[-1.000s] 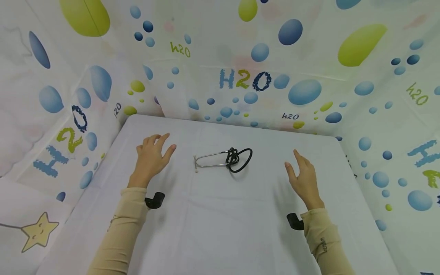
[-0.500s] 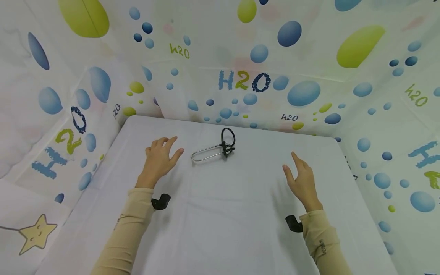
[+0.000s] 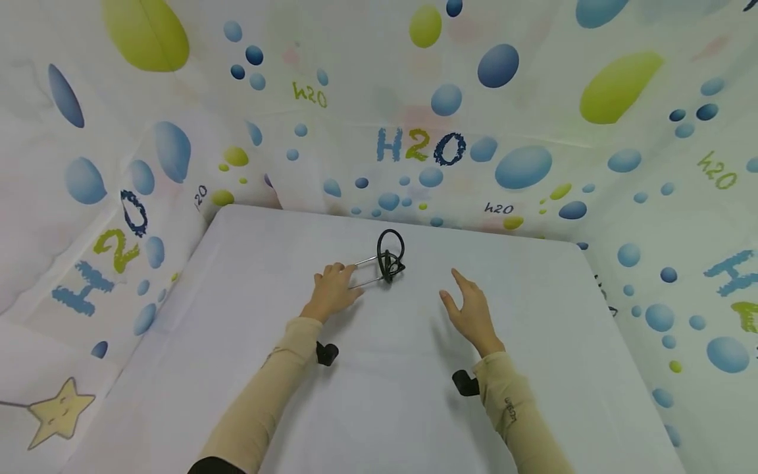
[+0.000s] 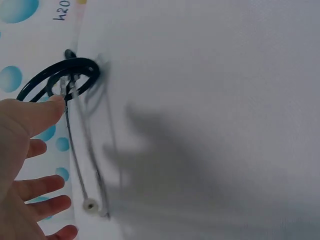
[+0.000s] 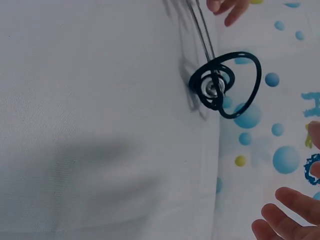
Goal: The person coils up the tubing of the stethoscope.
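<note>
A stethoscope (image 3: 387,266) with knotted black tubing lies near the back of the white table, its metal ear tubes pointing left. My left hand (image 3: 331,289) is over the ear-tube end and hides the earpieces in the head view. The left wrist view shows its fingers spread, the thumb (image 4: 47,114) overlapping the tubes near the tubing and a pale earpiece (image 4: 91,205) beyond the fingers. My right hand (image 3: 474,313) hovers right of the stethoscope, thumb and fingers apart, holding nothing. A round metal chest piece (image 5: 212,87) shows inside the coiled tubing in the right wrist view.
The white cloth-covered table (image 3: 391,415) has its back edge just behind the stethoscope. Patterned curtains (image 3: 331,52) with blue and green drops enclose the back and sides. A black wrist mount (image 3: 328,353) sits at the left cuff, another mount (image 3: 465,383) at the right.
The stethoscope has shifted left and back, its tubing loop now pointing away. My left hand has moved right onto its ear tubes. My right hand has come in leftward.
</note>
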Motion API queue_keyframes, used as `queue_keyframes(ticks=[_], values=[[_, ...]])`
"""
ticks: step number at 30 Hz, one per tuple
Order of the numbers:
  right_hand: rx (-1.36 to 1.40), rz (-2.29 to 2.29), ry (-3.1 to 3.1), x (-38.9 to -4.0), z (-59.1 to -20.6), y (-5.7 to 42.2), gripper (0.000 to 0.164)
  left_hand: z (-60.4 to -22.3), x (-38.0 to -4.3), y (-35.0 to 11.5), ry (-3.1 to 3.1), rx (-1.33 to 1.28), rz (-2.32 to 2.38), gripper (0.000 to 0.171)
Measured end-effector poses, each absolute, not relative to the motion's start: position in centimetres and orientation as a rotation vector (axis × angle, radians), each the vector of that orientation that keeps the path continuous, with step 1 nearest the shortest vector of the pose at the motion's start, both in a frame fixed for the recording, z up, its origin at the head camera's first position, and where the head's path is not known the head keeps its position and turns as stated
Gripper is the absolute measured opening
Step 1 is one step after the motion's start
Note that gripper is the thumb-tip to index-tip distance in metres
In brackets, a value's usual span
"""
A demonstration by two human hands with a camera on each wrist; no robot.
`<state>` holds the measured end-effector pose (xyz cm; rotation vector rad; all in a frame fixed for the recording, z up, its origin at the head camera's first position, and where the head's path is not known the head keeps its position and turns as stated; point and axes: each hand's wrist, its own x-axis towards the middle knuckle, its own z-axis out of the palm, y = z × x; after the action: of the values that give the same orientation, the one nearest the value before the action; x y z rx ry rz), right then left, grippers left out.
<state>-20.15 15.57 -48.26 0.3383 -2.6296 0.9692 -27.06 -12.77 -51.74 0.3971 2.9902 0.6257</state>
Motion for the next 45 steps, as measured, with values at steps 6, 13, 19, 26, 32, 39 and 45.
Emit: queue_keyframes(ticks=[6, 13, 19, 26, 32, 39, 45], values=[[0.304, 0.951, -2.667, -20.2, -48.4, 15.9, 0.053, -52.6, -28.5, -11.2, 3.014, 0.448, 0.604, 0.065], [0.292, 0.95, -2.69, -19.9, -48.5, 15.9, 0.053, -53.5, -29.7, -10.2, 2.998, 0.438, 0.528, 0.071], [0.299, 0.922, -2.707, -19.7, -48.7, 15.5, 0.052, -54.4, -29.9, -10.5, 2.992, 0.419, 0.505, 0.073], [0.301, 0.91, -2.718, -19.6, -48.9, 15.3, 0.052, -55.0, -29.2, -10.9, 3.039, 0.441, 0.697, 0.061], [0.338, 0.915, -2.714, -19.9, -48.7, 14.9, 0.051, -54.5, -28.4, -10.8, 3.102, 0.493, 0.754, 0.055], [0.393, 1.018, -2.638, -20.4, -48.4, 13.7, 0.048, -52.1, -26.1, -11.4, 3.189, 0.743, 0.781, 0.054], [0.278, 1.299, -2.598, -21.2, -47.7, 12.3, 0.042, -48.8, -23.5, -12.1, 3.135, 0.883, 0.966, 0.054]])
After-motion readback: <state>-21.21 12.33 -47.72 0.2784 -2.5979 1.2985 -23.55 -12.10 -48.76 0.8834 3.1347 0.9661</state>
